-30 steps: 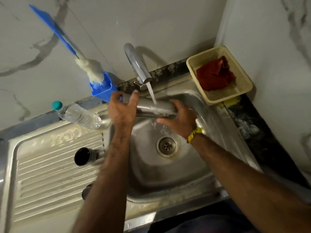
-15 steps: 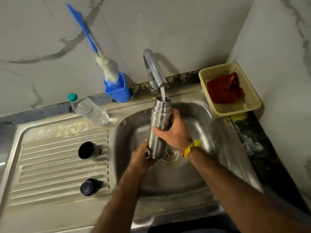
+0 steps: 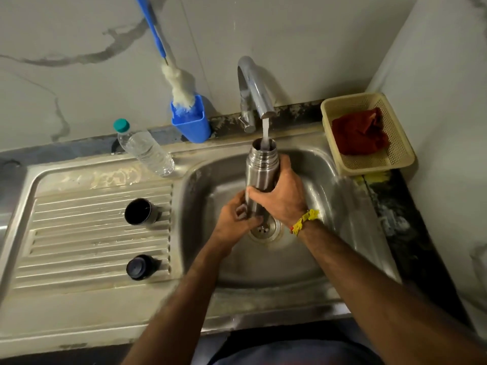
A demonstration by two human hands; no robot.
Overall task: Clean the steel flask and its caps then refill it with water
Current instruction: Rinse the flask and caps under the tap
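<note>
— Right hand (image 3: 283, 200), what's it got?
— Its fingers are wrapped round the middle of the steel flask (image 3: 261, 172), thumb across the front. A yellow thread band (image 3: 304, 221) sits on that wrist.
— And the left hand (image 3: 235, 219)?
— Lower down, fingers curled round the base of the flask, just above the drain (image 3: 266, 229).
— How does the flask stand?
— Upright over the sink (image 3: 342, 206) basin, mouth open and straight under the tap (image 3: 254, 85). A stream of water (image 3: 265, 130) runs from the spout into the mouth.
— Where are the caps?
— Both on the ribbed drainboard (image 3: 87, 233) to the left of the basin, well apart from the flask. The nearer dark cap (image 3: 139, 267) shows its closed top; the open cup cap (image 3: 139, 212) beyond it shows a hollow inside.
— Farther back?
— A clear plastic bottle (image 3: 146, 151) with a teal lid lies tilted at the rear edge of the drainboard. Behind it a blue holder (image 3: 192, 122) stands by the wall with a blue-handled bottle brush (image 3: 178, 83) leaning out of it, its bristles covered in white foam.
— And on the right?
— A cream mesh basket (image 3: 395, 159) rests on the desk in the corner, holding a crumpled red cloth (image 3: 359, 133).
</note>
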